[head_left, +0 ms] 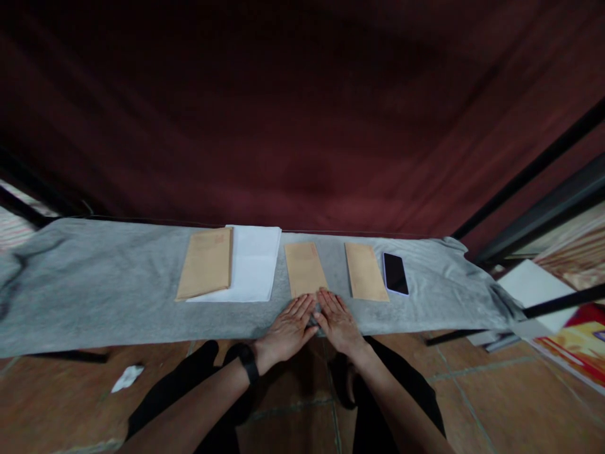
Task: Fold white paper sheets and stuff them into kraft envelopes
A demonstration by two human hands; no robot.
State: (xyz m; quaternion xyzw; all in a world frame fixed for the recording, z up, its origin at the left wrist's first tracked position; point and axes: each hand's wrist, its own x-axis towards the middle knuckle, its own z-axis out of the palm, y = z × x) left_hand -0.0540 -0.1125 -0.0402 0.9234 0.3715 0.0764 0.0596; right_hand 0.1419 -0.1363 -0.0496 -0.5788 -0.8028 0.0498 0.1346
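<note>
A brown paper envelope lies flat at the middle of the narrow bench, its near edge under my fingertips. My left hand, with a dark band on the wrist, rests with fingers stretched out at that edge. Beside it my right hand lies with its fingers straight as well, touching the envelope's near right corner. The thumbs almost meet. A second brown envelope lies to the right. On the left, a stack of brown envelopes partly covers white paper sheets.
A phone lies right of the second envelope. Grey cloth covers the bench, and a dark red curtain hangs behind it. On the tiled floor are a crumpled white tissue and, at right, a white box.
</note>
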